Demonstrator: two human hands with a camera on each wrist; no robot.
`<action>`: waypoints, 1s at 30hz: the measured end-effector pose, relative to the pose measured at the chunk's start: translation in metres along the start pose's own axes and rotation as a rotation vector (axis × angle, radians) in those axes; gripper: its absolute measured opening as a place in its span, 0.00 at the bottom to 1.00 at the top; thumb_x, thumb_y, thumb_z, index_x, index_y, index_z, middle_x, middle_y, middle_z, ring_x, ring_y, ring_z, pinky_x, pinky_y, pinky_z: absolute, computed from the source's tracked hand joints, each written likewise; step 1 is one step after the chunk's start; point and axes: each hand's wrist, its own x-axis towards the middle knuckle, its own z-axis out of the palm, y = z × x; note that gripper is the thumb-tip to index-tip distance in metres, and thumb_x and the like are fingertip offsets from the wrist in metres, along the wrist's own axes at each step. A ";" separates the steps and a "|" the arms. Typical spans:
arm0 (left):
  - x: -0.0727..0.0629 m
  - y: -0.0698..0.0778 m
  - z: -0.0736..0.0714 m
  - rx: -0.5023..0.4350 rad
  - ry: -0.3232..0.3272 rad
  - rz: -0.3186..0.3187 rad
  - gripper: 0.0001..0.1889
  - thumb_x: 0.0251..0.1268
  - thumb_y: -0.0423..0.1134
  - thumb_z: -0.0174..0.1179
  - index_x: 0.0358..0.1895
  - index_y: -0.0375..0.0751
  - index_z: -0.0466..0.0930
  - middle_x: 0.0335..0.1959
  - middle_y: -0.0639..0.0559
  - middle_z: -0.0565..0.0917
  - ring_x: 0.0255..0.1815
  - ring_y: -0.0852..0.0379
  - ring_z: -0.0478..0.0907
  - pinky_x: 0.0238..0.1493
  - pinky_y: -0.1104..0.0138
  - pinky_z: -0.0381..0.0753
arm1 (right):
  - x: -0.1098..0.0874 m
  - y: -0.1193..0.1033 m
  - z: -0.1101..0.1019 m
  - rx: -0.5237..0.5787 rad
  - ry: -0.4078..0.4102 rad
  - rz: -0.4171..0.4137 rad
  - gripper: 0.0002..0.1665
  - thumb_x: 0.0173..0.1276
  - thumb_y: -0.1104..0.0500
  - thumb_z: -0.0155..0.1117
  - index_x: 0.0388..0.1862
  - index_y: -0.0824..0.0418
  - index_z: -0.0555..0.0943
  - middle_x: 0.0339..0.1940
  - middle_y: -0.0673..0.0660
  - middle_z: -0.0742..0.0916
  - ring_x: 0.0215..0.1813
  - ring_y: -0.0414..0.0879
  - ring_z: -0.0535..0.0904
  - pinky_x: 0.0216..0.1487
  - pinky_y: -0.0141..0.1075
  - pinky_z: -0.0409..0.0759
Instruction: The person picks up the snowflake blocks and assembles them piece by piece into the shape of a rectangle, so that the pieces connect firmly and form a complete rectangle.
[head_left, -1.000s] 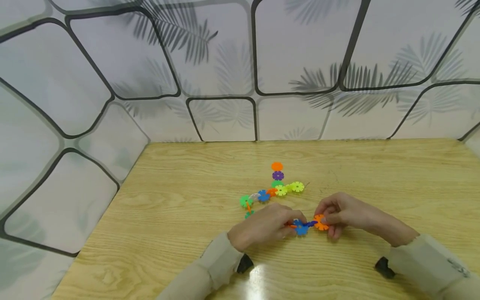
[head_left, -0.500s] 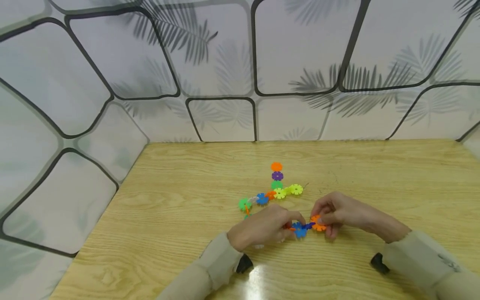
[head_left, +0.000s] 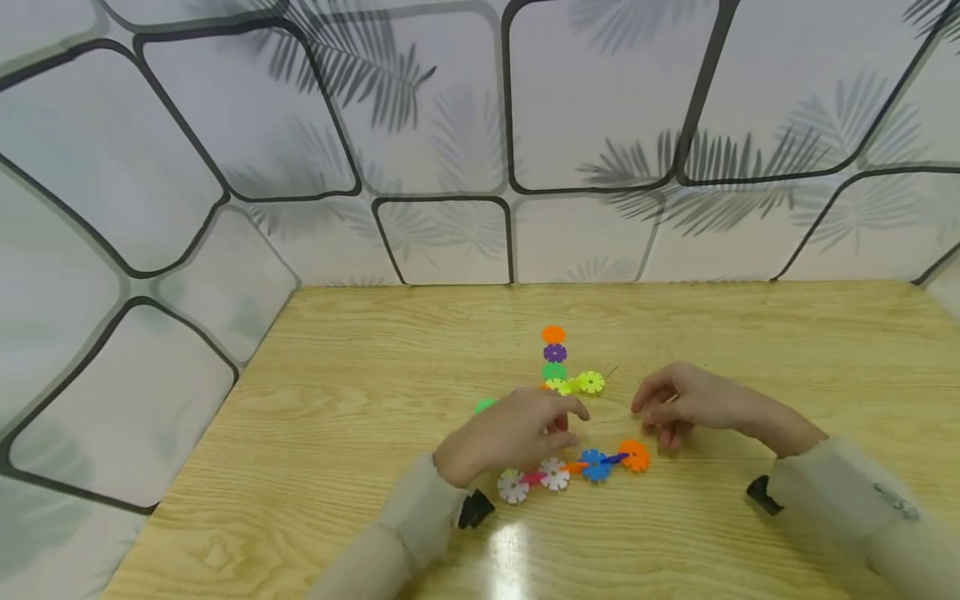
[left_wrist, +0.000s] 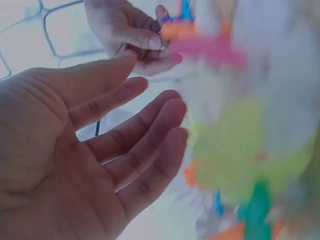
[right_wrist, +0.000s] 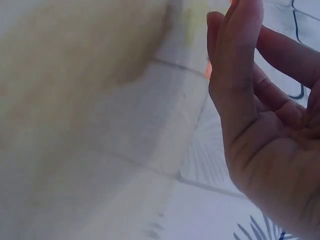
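Observation:
A chain of interlocking snowflake discs lies on the table in front of the hands: a white disc (head_left: 513, 486), a pink one seen edge-on (head_left: 532, 478), another white disc (head_left: 555, 473), a blue disc (head_left: 596, 465) and an orange disc (head_left: 634, 456) at its right end. Above its left part is my left hand (head_left: 517, 429), fingers relaxed and holding nothing; the left wrist view shows the bare palm (left_wrist: 55, 165). My right hand (head_left: 693, 408) hovers behind and right of the orange disc, fingers loosely bent, nothing seen in them. The right wrist view is partly blurred.
Behind the hands lies a second group of linked discs, with an orange disc (head_left: 553, 334), a purple disc (head_left: 555, 353) and a yellow disc (head_left: 591, 382). My left hand covers part of it. A patterned wall (head_left: 450, 237) bounds the wooden table (head_left: 360, 358).
Both hands have let go of the front chain, which now lies on the table. The left hand has moved back and left, uncovering its white and pink discs; the right has lifted away from the orange disc.

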 end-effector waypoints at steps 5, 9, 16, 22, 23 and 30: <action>0.004 -0.015 -0.017 0.042 0.103 -0.056 0.12 0.73 0.35 0.63 0.56 0.37 0.83 0.41 0.48 0.86 0.38 0.59 0.81 0.41 0.71 0.79 | 0.018 -0.015 -0.017 -0.188 0.150 -0.041 0.12 0.74 0.68 0.58 0.49 0.78 0.79 0.34 0.58 0.87 0.30 0.51 0.83 0.33 0.42 0.86; 0.011 -0.025 -0.025 0.000 0.088 -0.118 0.13 0.73 0.34 0.63 0.57 0.35 0.83 0.44 0.45 0.86 0.41 0.54 0.81 0.43 0.68 0.80 | 0.044 -0.024 -0.022 -0.325 0.248 -0.105 0.10 0.72 0.68 0.60 0.45 0.76 0.81 0.34 0.60 0.88 0.30 0.52 0.83 0.32 0.43 0.85; 0.022 -0.032 -0.028 -0.030 0.010 -0.183 0.18 0.72 0.36 0.65 0.61 0.34 0.79 0.44 0.44 0.84 0.38 0.56 0.80 0.44 0.66 0.79 | 0.099 -0.032 -0.017 -0.573 0.349 -0.126 0.08 0.70 0.67 0.63 0.42 0.73 0.83 0.36 0.63 0.87 0.35 0.56 0.84 0.38 0.47 0.83; 0.024 -0.032 -0.028 -0.051 -0.050 -0.199 0.22 0.72 0.38 0.65 0.65 0.36 0.77 0.48 0.42 0.85 0.39 0.56 0.83 0.43 0.67 0.81 | 0.129 -0.040 -0.008 -0.752 0.310 -0.068 0.18 0.70 0.62 0.66 0.51 0.75 0.81 0.46 0.67 0.87 0.45 0.58 0.83 0.50 0.50 0.81; 0.023 -0.032 -0.027 -0.050 -0.058 -0.204 0.22 0.72 0.39 0.65 0.65 0.36 0.76 0.48 0.43 0.85 0.39 0.56 0.83 0.43 0.67 0.81 | 0.132 -0.041 -0.007 -0.779 0.300 -0.052 0.19 0.70 0.61 0.66 0.52 0.75 0.81 0.47 0.66 0.87 0.46 0.58 0.83 0.52 0.50 0.81; 0.015 -0.031 -0.021 -0.049 -0.095 -0.259 0.24 0.70 0.40 0.67 0.66 0.40 0.76 0.42 0.48 0.85 0.35 0.60 0.80 0.43 0.67 0.79 | 0.141 -0.048 -0.005 -0.785 0.259 0.017 0.13 0.65 0.65 0.68 0.46 0.71 0.82 0.43 0.63 0.85 0.45 0.56 0.80 0.50 0.49 0.80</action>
